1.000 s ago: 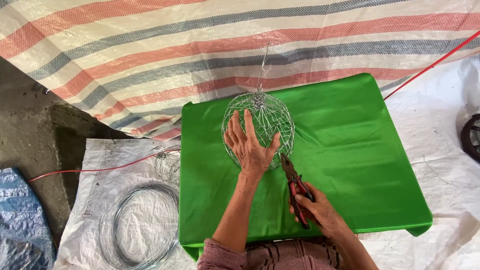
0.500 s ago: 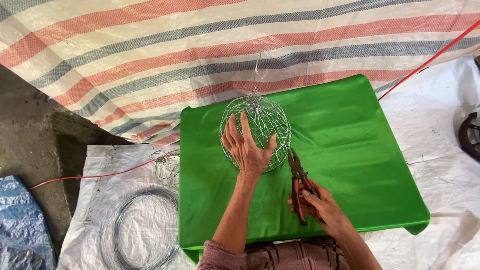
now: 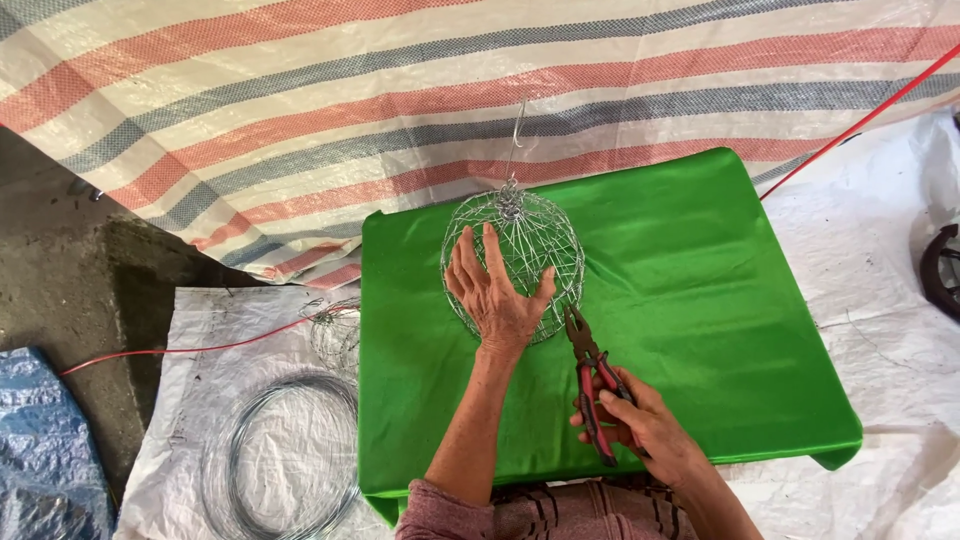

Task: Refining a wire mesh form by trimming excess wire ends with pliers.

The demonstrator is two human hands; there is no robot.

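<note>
While a striped tarp [image 3: 300, 110] hangs behind, green table [image 3: 700, 300], white ground sheet [image 3: 880, 350].

Both forearms are bare from the wrist up to near the elbow. The left hand [image 3: 497, 298] and the right hand [image 3: 640, 425] wear no gloves, and no ring or watch can be seen. At the bottom edge appears a dark pink garment [image 3: 545, 505] with thin black stripes.
</note>
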